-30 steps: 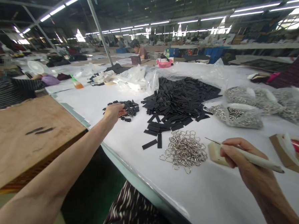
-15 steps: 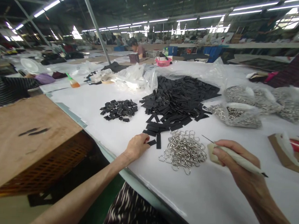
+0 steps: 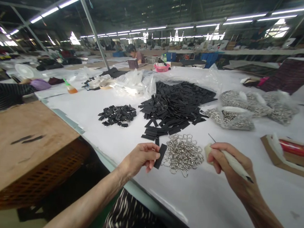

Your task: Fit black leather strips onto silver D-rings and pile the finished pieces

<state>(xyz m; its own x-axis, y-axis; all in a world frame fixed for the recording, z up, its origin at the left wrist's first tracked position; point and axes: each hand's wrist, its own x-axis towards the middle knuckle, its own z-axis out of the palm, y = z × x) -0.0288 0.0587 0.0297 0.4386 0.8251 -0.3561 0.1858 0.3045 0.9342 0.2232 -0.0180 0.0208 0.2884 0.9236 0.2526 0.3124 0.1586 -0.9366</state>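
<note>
Strip (image 3: 160, 157) is slanting just beside the left edge of the rings (image 3: 184, 154), and the left hand (image 3: 136, 158) is pinching it between thumb and fingers (image 3: 152, 147), which are closing on its side; whether it is touching the rings, I cannot tell. The right hand (image 3: 229, 162) is holding a tool (image 3: 237, 165), its fingers curling shut around the pale handle, with the thin metal tip pointing up and away over the counter (image 3: 200, 201). A pale block (image 3: 207, 151) is lying by the right hand, partly hidden behind its fingers, and the rings are lying in a loose pile between the two hands. Beyond them a large heap (image 3: 179, 98) of black strips is spreading out, while a smaller pile (image 3: 117, 115) of black pieces with metal rings showing among them is lying to its left. Clear bags (image 3: 232, 120) of metal parts are standing to the right of the heap. Nearer on the right, an open box (image 3: 274, 156) is holding a red roll (image 3: 293, 148). Farther back, a bottle (image 3: 71, 88) is standing at the left and a pink basin (image 3: 161, 68) is resting near the far side
</note>
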